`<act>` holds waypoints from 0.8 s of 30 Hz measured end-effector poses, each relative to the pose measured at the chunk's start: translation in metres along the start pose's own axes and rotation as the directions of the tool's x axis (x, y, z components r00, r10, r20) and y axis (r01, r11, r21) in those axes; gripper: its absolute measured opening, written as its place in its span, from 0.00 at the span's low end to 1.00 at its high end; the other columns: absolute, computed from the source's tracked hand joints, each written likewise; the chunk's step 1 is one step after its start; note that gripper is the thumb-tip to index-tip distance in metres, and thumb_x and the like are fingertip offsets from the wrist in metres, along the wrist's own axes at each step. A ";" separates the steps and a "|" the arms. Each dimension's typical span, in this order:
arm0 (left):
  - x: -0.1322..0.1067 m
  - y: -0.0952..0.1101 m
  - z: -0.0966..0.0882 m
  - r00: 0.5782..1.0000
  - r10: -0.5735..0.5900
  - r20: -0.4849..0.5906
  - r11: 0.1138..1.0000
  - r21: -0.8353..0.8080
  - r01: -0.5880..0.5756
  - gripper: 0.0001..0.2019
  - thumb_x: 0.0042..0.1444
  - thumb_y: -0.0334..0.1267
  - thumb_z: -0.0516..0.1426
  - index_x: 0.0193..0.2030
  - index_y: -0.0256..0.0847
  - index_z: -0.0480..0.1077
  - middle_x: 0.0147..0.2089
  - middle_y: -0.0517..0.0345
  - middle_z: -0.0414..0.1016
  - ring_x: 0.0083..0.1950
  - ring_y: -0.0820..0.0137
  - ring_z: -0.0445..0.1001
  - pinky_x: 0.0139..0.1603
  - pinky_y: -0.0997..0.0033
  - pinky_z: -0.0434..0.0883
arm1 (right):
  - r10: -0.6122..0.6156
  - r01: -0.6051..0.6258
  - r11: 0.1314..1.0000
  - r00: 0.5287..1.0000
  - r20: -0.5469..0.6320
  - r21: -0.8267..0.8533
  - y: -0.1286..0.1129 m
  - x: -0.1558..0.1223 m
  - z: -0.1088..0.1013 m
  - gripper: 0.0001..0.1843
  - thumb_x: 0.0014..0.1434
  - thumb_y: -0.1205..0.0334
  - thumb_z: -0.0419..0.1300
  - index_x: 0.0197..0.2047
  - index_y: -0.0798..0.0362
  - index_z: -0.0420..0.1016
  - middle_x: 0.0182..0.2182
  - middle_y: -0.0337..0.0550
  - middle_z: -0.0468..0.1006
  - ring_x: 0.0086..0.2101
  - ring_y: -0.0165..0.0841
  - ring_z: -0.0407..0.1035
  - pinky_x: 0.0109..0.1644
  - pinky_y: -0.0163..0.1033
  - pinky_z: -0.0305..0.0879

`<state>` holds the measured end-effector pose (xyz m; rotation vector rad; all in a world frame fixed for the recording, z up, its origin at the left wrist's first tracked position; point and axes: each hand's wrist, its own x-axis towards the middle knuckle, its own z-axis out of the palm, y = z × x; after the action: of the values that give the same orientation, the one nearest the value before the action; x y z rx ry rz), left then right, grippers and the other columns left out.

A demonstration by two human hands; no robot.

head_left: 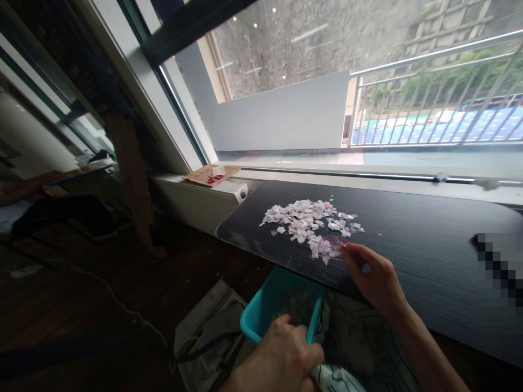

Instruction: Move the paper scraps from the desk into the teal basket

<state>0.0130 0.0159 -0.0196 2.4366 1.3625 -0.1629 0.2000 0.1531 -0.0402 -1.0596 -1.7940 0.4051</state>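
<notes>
Loose pale paper scraps, some tinged pink, lie heaped on the black tabletop. My right hand pinches the edge of a pink see-through round disc, which is over the near edge of the heap. Whether the disc touches the table I cannot tell. Below the table edge is a teal plastic bin, with dim, unclear contents. My left hand is closed over the bin's near rim, its fingertips partly hidden inside.
Red-handled scissors rest on brown paper by the window, left of the table. A bag stands on the floor beside the bin, near a pale cable. Another person sits at far left.
</notes>
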 end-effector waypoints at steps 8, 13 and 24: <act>-0.006 0.009 -0.002 0.998 -0.015 -0.055 1.000 0.018 0.016 0.06 0.51 0.41 0.60 0.32 0.42 0.68 0.31 0.59 0.71 0.36 0.66 0.71 0.48 0.63 0.65 | -0.116 0.106 0.992 0.980 0.161 0.074 -0.001 -0.004 0.001 0.09 0.58 0.59 0.56 0.37 0.51 0.76 0.30 0.42 0.78 0.28 0.32 0.69 0.27 0.34 0.64; -0.006 0.011 -0.003 0.999 -0.015 -0.050 1.000 0.015 0.016 0.07 0.51 0.41 0.59 0.31 0.42 0.67 0.30 0.60 0.71 0.34 0.68 0.71 0.50 0.62 0.64 | -0.063 0.061 0.998 0.995 0.081 0.027 0.003 -0.003 0.000 0.10 0.57 0.58 0.56 0.37 0.51 0.76 0.31 0.42 0.78 0.29 0.33 0.70 0.30 0.34 0.65; -0.002 0.007 -0.003 1.000 -0.010 -0.021 1.000 0.015 0.010 0.07 0.52 0.42 0.58 0.33 0.42 0.69 0.31 0.58 0.72 0.37 0.66 0.72 0.50 0.60 0.65 | -0.091 0.086 0.994 0.992 0.090 0.061 0.000 -0.002 0.001 0.10 0.57 0.59 0.56 0.38 0.52 0.76 0.29 0.41 0.77 0.27 0.30 0.68 0.29 0.33 0.65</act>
<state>0.0178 0.0112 -0.0146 2.4507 1.3874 -0.1515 0.1998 0.1516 -0.0416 -0.9314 -1.8928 0.4552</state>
